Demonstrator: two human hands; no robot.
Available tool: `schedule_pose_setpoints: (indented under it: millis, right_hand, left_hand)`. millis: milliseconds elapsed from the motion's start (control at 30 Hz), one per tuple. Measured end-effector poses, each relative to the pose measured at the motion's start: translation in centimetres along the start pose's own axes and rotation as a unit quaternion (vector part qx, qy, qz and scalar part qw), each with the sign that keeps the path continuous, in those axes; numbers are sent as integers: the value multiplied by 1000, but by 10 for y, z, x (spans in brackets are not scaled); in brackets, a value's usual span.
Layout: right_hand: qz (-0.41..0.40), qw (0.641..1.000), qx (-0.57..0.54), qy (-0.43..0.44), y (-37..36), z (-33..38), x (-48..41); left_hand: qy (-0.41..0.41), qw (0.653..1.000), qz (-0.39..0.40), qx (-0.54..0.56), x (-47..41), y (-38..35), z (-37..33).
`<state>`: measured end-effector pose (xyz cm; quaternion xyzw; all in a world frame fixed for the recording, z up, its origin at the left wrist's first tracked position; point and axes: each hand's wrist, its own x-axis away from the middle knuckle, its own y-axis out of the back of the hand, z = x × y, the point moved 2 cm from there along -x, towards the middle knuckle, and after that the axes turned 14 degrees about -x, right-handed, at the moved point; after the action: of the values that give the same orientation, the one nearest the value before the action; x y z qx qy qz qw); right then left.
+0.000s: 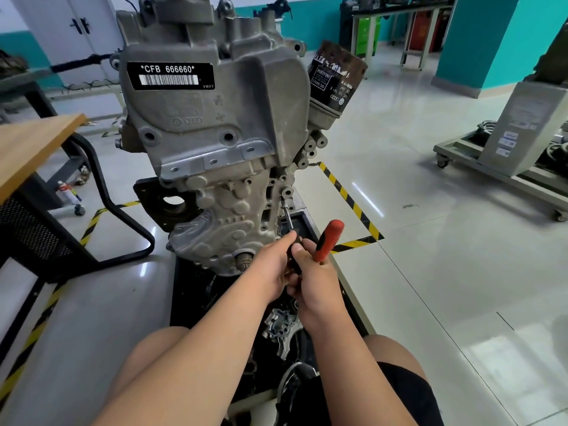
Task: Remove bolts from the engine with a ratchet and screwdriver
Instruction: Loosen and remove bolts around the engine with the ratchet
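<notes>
Engine, lower right edge.
Left hand and right hand grip black-handled driver; right also clasps red screwdriver; floor open at 3 o'clock.

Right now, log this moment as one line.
left hand: grips black-handled tool | right hand: holds red-handled screwdriver | tool tip: at engine, lower right

- The engine fills the upper centre, with a black label reading "*CFB 666660*" and a rusty oil filter at its upper right.
- At centre the left hand grips a black-handled tool whose metal shaft reaches the engine's lower right edge.
- The right hand, touching the left, holds a red-handled screwdriver, handle pointing up.
- A wooden worktop sits at the left edge.
- Black-and-yellow tape marks the floor.
</notes>
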<state>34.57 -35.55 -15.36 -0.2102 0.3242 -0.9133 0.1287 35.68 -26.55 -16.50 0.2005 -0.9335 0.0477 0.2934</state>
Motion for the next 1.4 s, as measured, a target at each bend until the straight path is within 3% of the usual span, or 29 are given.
schedule_pose_setpoints:
  millis: [100, 433, 1067, 1233, 1400]
  right_hand:
    - [7, 995, -88, -36, -2, 0, 2]
    - [-13, 981, -176, -80, -5, -4, 5]
    - [-25, 965, -241, -103, -7, -4, 7]
    - [-38, 933, -333, -133, -13, 1, 13]
    - [-43, 930, -338, -140, -15, 4, 18]
  left_hand:
    - [7, 1000, -9, -16, 2, 1, 2]
    - [21, 999, -27, -41, 4, 2, 0]
    - [32, 995, -77, -58, 3, 0, -1]
    - [39, 994, -88, -60, 3, 2, -5]
    - [50, 992, -92, -69, 4, 2, -5]
